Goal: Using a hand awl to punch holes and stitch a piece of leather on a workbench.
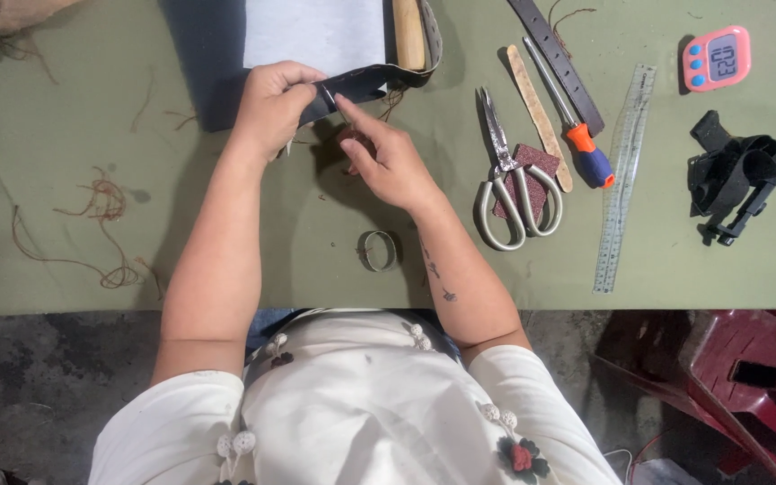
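A green-covered table (65,126) fills the far side; near it, grey concrete floor (38,386) and, right, a red stool (720,359).

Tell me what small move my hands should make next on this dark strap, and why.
Probably slide the right hand fingertip a little along the dark strap while the left hand keeps its pinch. The left hand grips the strap's near end, the right index finger presses right beside that pinch, and the rest of the strap curves away by the wooden handle untouched.
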